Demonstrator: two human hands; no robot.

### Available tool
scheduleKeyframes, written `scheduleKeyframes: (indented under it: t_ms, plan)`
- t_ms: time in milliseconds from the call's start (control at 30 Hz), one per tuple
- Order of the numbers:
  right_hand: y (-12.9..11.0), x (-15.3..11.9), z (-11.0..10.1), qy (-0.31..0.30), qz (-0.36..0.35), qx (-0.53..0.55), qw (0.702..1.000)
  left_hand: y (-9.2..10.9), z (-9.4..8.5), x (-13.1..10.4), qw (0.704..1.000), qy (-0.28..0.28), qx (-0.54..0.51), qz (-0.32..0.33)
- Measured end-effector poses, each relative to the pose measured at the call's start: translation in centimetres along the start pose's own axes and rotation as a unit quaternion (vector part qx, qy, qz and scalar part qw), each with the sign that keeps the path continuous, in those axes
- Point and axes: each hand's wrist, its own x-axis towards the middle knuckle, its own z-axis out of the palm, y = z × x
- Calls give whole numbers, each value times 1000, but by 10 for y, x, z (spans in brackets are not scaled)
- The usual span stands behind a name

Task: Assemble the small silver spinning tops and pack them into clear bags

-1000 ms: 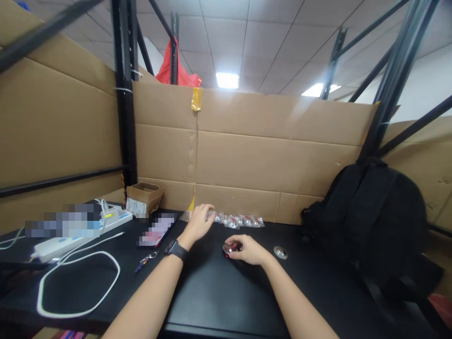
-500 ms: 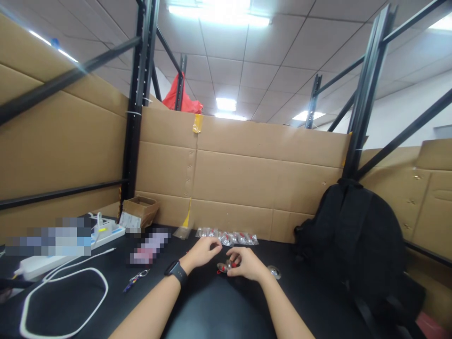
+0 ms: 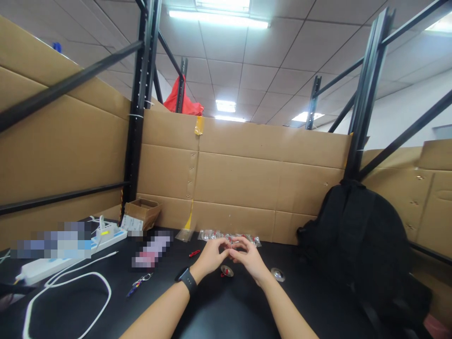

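My left hand (image 3: 216, 251), with a dark watch on its wrist, meets my right hand (image 3: 247, 254) above the black table. The fingertips of both are pinched together, and what lies between them is too small or hidden to name. Just below them a small round metal disc like a finger cymbal (image 3: 227, 270) lies on the table, with red cord at it. To the right of my right hand lies another metal disc (image 3: 278, 274) with a raised middle. A short red cord (image 3: 194, 253) rests left of my left hand. Behind the hands, a row of clear plastic packets (image 3: 208, 234) holds several shiny discs and red cord, partly covered by my fingers.
A black backpack (image 3: 360, 249) stands on the right. At left are a white power strip (image 3: 116, 233), a white cable (image 3: 109, 292), a keychain (image 3: 139, 284), and a small open cardboard box (image 3: 143, 212). A cardboard wall (image 3: 240, 179) closes the back.
My right hand has lifted off the disc, which stays on the table. Both hands have come together at the fingertips. The red cord at left is now uncovered.
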Motion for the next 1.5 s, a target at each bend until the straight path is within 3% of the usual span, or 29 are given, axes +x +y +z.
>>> scheduleKeyframes:
  t_ms: [167,300,467,600,700,967,1200,1367,1500]
  plan:
    - [6,9,1,21,-1,-77,997,-6,10,0,999,8,3,-34]
    - [3,10,-10,49,-33,-199,978,-11,-5,3,992,30,120,-27]
    - [-3,0,-69,56,-26,-419,906,-32,-50,3,972,26,221,-74]
    - [2,-10,-124,79,129,-498,854,-53,-78,-1,955,-20,275,-114]
    - [7,-17,-147,74,175,-495,848,-64,-87,-4,952,-49,277,-122]
    - [16,-20,-152,26,222,-463,858,-79,-87,-7,942,-106,286,-141]
    - [18,-19,-158,35,220,-481,848,-80,-85,-8,942,-120,276,-151]
    - [22,-18,-156,31,223,-476,850,-65,-82,-6,948,-96,275,-126]
    - [21,-18,-155,28,211,-476,853,-40,-63,-4,964,-120,228,-58]
